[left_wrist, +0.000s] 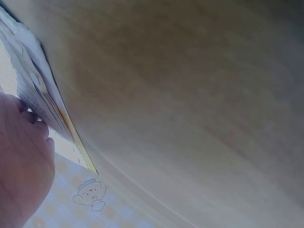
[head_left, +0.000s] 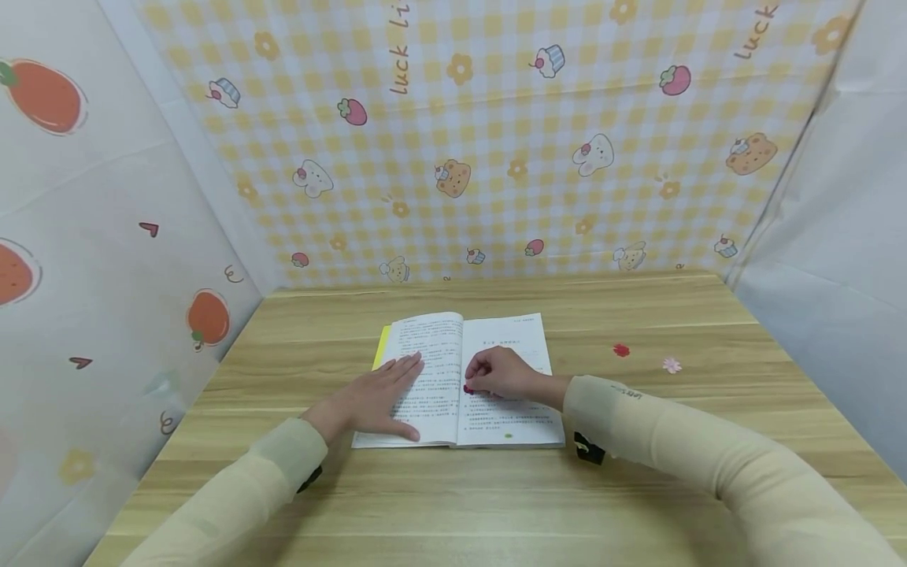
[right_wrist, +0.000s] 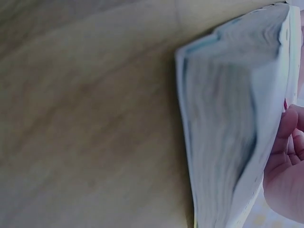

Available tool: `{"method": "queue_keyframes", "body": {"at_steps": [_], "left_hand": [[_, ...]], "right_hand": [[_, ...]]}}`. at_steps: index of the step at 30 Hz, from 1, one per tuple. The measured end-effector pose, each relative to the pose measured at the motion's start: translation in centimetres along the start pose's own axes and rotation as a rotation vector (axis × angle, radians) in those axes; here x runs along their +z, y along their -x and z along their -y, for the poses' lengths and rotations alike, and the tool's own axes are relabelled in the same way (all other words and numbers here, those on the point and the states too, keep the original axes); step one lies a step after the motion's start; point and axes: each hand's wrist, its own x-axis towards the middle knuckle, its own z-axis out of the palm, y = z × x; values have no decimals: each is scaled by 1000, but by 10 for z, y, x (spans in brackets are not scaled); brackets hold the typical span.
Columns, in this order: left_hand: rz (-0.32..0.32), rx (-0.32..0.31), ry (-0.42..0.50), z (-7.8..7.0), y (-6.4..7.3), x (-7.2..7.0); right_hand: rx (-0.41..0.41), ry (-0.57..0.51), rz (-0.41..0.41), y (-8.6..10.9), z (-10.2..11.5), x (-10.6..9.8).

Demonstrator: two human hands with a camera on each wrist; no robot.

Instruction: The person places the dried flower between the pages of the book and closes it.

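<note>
An open book (head_left: 506, 329) with printed pages lies on the wooden table. My left hand (head_left: 379, 394) rests flat across its left page, fingers spread and thumb towards the bottom edge; the left wrist view shows part of that hand (left_wrist: 23, 156) against the pages. Over the right page, close to the middle fold, my right hand (head_left: 505, 373) pinches a small dark red flower (head_left: 468, 389) between thumb and fingertips. Most of that flower is hidden by the fingers; only a sliver of red shows in the right wrist view, beside the hand (right_wrist: 287, 161).
A red flower (head_left: 620, 350) and a pale pink flower (head_left: 671, 365) lie on the table (head_left: 638, 315) to the right of the book. Yellow cover (head_left: 383, 345) sticks out at the book's left edge. A checked cloth (head_left: 489, 126) hangs behind the table.
</note>
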Motion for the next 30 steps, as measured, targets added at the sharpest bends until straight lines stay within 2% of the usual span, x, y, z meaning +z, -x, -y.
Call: {"method": "queue_keyframes", "body": {"at_steps": [7,13,22,30], "left_hand": [[0,1,8,-1,1,0],[0,5,-10,0,1,-1],[5,4,-11,0,0,-2],[3,1,-13,0,-1,0]], "right_hand": [[-25,66,-22,0,0,-1],[-12,60,-29,4,5,-10],[-97,174,-115,4,-7,-42],[-84,314,-215,3,-29,-69]]}}
